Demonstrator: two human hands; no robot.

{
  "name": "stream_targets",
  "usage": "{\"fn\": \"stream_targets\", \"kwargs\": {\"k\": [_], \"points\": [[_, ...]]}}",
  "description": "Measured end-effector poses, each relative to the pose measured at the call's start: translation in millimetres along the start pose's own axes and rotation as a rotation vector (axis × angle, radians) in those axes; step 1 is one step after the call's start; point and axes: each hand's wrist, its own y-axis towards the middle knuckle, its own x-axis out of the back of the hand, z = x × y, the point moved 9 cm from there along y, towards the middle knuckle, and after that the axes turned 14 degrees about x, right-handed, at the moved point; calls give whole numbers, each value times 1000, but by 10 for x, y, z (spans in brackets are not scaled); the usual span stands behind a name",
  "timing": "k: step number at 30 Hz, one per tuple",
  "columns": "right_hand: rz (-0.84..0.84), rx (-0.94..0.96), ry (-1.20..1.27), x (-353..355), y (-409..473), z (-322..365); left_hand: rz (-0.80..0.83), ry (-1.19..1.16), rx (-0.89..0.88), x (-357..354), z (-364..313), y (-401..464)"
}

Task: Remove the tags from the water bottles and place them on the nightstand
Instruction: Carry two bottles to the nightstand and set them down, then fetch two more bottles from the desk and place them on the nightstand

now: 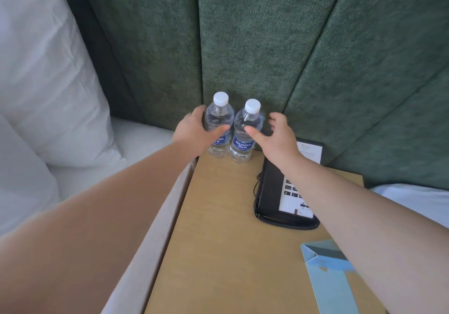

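Left hand (194, 129) with fingers curled around left water bottle (218, 129), right hand (274, 136) with fingers spread beside right bottle (244, 133), on nightstand (218, 216).

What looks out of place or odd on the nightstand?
Little stands out. Both water bottles stand upright and capped. Only the blue card lies askew at the nightstand near edge.

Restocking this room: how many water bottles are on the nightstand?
2, upright side by side at the nightstand's back edge: the left bottle gripped by the left hand, the right bottle beside the open right hand.
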Motion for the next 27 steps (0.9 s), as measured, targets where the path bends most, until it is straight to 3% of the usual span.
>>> {"fn": "stream_targets", "kwargs": {"k": [11,18,27], "points": [[86,157,-237,763,-1480,838,-111,176,-149,726,-83,-1800],[-17,171,-203,1226,-2544,1399,-66,268,-230,932,-183,-3018],[-198,10,-361,1869,-3701,1499,45,319,-332,742,-249,-3907]]}}
